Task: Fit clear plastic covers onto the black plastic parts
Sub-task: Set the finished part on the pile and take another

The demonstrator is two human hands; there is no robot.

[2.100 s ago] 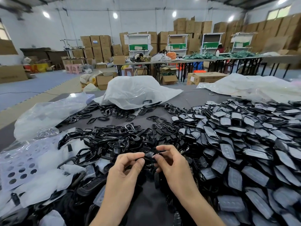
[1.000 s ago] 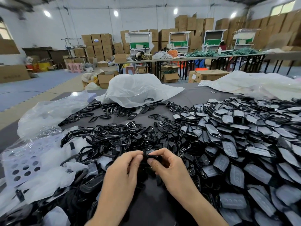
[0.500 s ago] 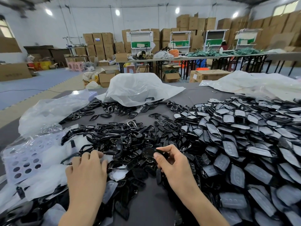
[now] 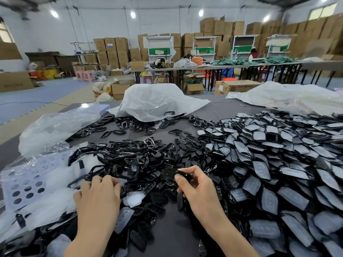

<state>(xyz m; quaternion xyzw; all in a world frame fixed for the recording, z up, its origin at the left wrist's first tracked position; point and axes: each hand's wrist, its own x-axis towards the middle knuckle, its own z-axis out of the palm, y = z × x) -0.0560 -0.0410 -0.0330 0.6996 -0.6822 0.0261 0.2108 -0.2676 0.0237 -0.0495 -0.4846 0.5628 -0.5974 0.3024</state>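
The big room is bright, lit by round lamps (image 4: 133,14) high up far away and a window (image 4: 323,11) at the far right. The black parts (image 4: 130,158) shine a little, and the near edges look bent and blurry.

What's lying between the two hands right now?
In the head view, loose black parts and one clear cover lie between the left hand and right hand.

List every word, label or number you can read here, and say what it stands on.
No text is legible.
Blue label on a stacked carton: too blurred to read.
White label on the floor carton beyond the table: too small to read.
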